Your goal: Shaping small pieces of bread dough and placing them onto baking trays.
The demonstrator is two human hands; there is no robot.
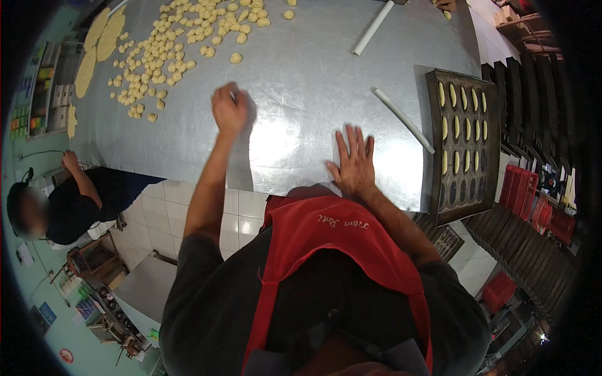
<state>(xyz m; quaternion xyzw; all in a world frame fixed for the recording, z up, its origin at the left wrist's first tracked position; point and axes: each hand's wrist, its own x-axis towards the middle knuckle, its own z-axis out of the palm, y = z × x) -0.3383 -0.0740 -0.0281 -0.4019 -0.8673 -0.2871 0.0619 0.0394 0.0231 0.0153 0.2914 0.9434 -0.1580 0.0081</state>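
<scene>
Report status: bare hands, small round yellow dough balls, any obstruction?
Left hand curled, grip unclear; right hand spread on grey metal table.
Dough balls beyond left hand.
Possible obstruction: white cylindrical rod between right hand and dark rectangular metal tray.

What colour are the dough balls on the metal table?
The dough balls are pale yellow; they show in the head view.

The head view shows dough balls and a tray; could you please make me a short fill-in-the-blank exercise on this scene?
1. The dough balls lie toward the picture's ____, and the dark tray toward its right.
2. The hand with spread fingers is the person's ____ one.
3. A white rod lies on the metal table between that hand and the dark ____.
4. The apron is ____ in colour.

Missing words: left; right; tray; red.
</scene>
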